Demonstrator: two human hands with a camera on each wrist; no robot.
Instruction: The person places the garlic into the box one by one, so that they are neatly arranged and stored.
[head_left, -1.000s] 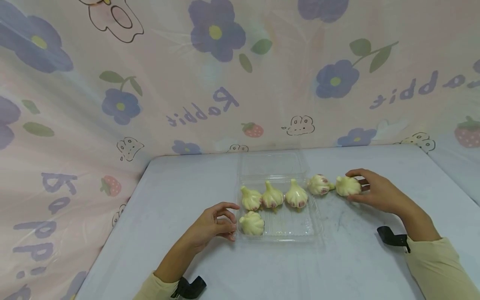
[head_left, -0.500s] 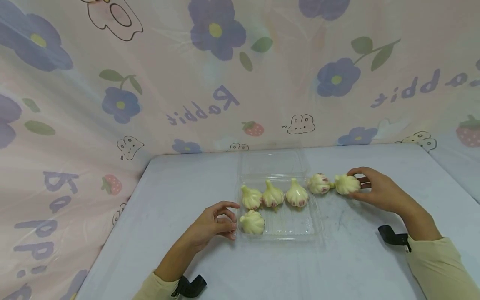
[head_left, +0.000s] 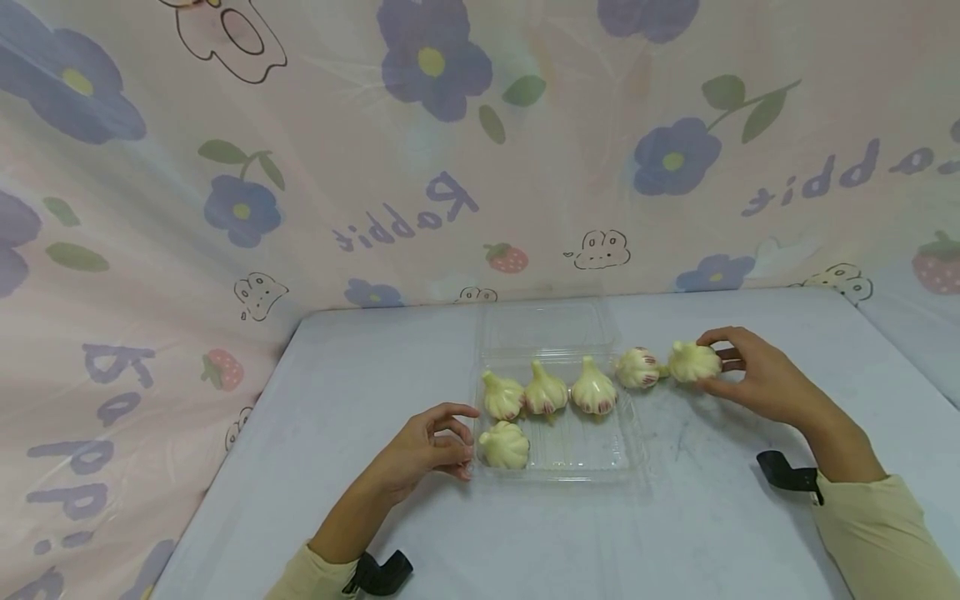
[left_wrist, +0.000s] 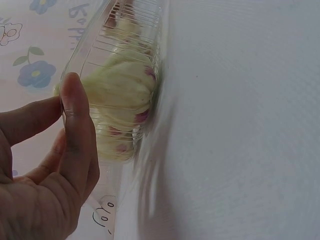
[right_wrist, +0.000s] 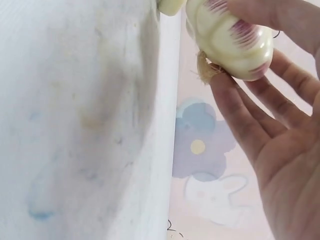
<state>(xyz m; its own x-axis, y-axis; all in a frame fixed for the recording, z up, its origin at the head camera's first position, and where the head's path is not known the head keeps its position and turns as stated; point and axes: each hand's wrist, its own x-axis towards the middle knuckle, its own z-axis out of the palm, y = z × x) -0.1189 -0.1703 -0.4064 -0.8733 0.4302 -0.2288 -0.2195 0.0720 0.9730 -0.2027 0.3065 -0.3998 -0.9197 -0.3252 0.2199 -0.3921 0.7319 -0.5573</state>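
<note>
My right hand (head_left: 762, 379) grips a garlic bulb (head_left: 693, 362), pale with purple streaks. In the right wrist view this bulb (right_wrist: 235, 37) is held clear of the white table, its dry roots hanging down between fingers and tabletop. Another bulb (head_left: 637, 368) lies just left of it, beside the clear plastic container (head_left: 585, 454). Inside the container are three bulbs in a back row and one bulb (head_left: 504, 446) at the front left. At the container's left rim, my left hand (head_left: 427, 448) pinches the edge between thumb and fingers, as the left wrist view shows.
The container's clear lid (head_left: 546, 327) lies folded back toward the rear of the white table (head_left: 525, 550). Behind and to the left hangs a pink curtain (head_left: 315, 125) with flowers and rabbits. Black wrist cameras sit by both sleeves.
My right hand has risen slightly with the garlic bulb in its grip. The left hand, the container and the other bulbs stay in place.
</note>
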